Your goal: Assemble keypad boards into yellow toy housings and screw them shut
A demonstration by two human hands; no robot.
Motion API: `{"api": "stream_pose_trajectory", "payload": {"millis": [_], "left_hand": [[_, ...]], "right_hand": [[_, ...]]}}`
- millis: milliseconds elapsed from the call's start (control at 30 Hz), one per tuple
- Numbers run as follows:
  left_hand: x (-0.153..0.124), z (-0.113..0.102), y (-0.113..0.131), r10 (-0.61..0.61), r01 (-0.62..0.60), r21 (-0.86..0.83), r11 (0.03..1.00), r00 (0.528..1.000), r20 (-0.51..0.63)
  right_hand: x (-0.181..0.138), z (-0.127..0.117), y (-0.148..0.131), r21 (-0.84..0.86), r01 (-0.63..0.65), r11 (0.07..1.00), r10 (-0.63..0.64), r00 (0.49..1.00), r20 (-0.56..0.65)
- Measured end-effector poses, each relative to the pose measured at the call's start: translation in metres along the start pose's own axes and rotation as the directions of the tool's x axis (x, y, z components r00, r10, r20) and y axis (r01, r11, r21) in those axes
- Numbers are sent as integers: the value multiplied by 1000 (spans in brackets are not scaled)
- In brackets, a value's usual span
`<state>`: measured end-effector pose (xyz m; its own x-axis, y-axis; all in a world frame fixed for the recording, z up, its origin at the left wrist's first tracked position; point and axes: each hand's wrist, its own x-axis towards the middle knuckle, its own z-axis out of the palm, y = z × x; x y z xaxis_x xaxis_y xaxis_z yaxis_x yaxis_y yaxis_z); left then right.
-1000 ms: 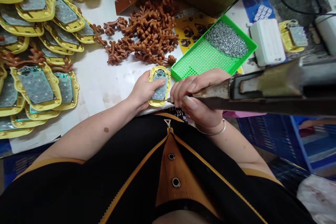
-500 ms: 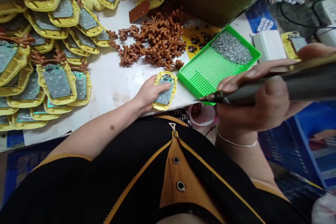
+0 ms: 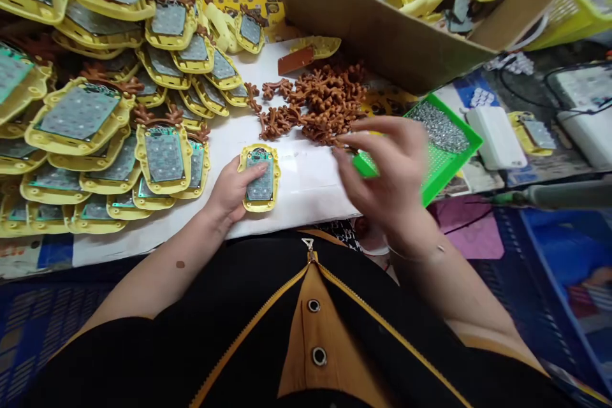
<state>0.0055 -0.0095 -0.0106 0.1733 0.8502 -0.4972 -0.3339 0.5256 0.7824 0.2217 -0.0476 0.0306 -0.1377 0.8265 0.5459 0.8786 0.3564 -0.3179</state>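
Observation:
In the head view, my left hand (image 3: 233,188) grips a yellow plastic shell half (image 3: 261,205) with a green circuit board and grey pad in it, thumb pressed on the pad. My right hand (image 3: 389,172), a little blurred, is in the air with fingers apart and holds nothing I can see. It hovers between the heap of brown antler-shaped plastic parts (image 3: 325,99) and the green tray (image 3: 473,140), covering part of the tray. Silver screws (image 3: 440,126) lie at the tray's far end. A grey screwdriver (image 3: 564,195) is off to the right, away from my hand.
Stacks of yellow shells with brown antlers (image 3: 162,156) fill the left side. A cardboard box (image 3: 363,32) holding yellow parts stands at the back. White boxes (image 3: 497,137) are right of the tray, and a blue crate (image 3: 540,268) is at lower right.
My right hand has let go of the screwdriver, which now lies off to the right, and has moved left. My left hand still grips the shell half. The camera view has shifted.

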Motion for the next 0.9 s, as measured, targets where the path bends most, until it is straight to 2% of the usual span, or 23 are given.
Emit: {"api": "stream_pose_trajectory", "payload": {"millis": [133,233,300,367,433,500,533,567,600,633,700,733,800,833,900], "left_hand": [[-4,-11,4,-5,5,-73,997,1000,-7],[-5,-16,7,-2,-1,-134,991,1000,-19],[-5,-17,8,2,-3,-166,986,1000,-6],[-4,-17,9,-13,20,-184,983,999,42],[-3,-15,9,-48,68,-185,980,992,113],[-2,-13,9,-91,120,-173,978,982,167],[-2,-11,9,-108,138,-167,976,978,178],[-2,-10,9,-120,149,-161,976,977,177],[-3,-9,8,-126,152,-155,976,978,164],[-3,-7,7,-125,146,-147,978,982,141],[-6,-6,5,-107,116,-124,985,991,81],[-7,-5,4,-92,98,-112,989,994,53],[-11,-4,3,-64,65,-89,994,998,17],[-14,-3,3,-53,53,-77,996,999,6],[-18,-2,5,-37,36,-52,998,999,-8]], "right_hand": [[40,74,-1,-215,144,966,-97,971,216],[49,101,-1,-291,233,928,-152,949,275],[43,97,1,-317,239,918,-167,957,237],[31,83,4,-324,275,905,-214,954,211],[15,68,7,-290,406,867,-345,908,239],[0,58,11,-222,549,805,-487,827,281],[-7,56,13,-181,593,784,-532,793,296],[-12,56,14,-141,604,784,-548,781,299],[-16,58,15,-110,572,813,-524,801,290],[-17,62,15,-94,493,865,-453,847,276],[-15,70,11,-112,229,967,-195,947,256],[-11,74,8,-145,78,986,-39,966,255],[-1,80,2,-232,-117,966,183,940,289],[4,81,0,-265,-144,953,227,922,314],[10,80,0,-289,-114,950,215,914,345]]}}
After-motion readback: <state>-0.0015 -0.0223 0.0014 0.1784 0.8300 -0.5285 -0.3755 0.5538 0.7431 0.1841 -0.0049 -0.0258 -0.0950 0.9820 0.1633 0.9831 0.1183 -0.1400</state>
